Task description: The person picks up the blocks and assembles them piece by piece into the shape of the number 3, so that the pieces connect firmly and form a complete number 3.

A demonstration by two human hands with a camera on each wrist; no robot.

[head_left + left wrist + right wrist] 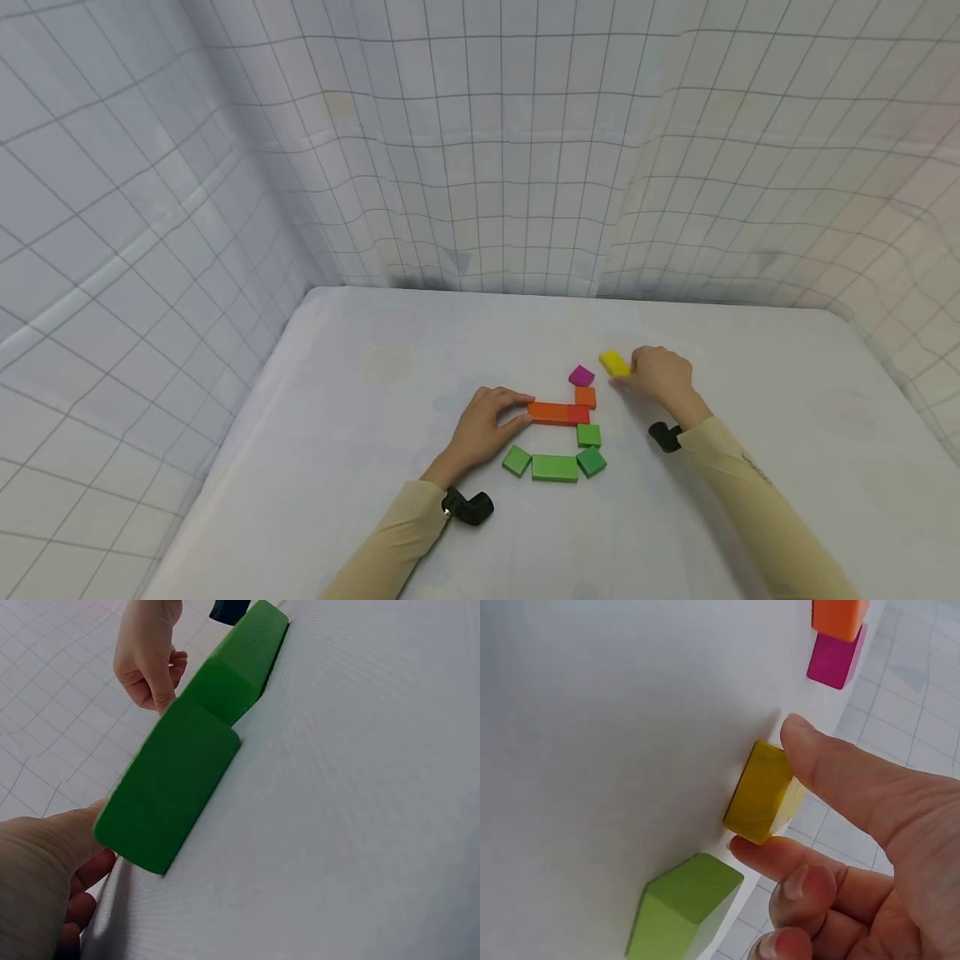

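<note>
In the head view, my left hand [480, 429] has its thumb and index finger at the left end of a long orange block [547, 413]. A red block [578, 415] adjoins that block's right end. My right hand [662, 377] pinches a yellow block [614, 362], its thumb and index finger on opposite sides in the right wrist view. Left of the yellow block lie a magenta block [581, 376] and a small orange block [585, 397]. A light green block [682, 907] stands near the right fingers, hidden in the head view. Left fingertips are hidden in the left wrist view.
Nearer the person lie a small green block [588, 436], a dark green block [592, 462], a long green block [555, 468] and a tilted green block [517, 461]. The white table [360, 367] is bordered by a grid-patterned curtain [480, 150].
</note>
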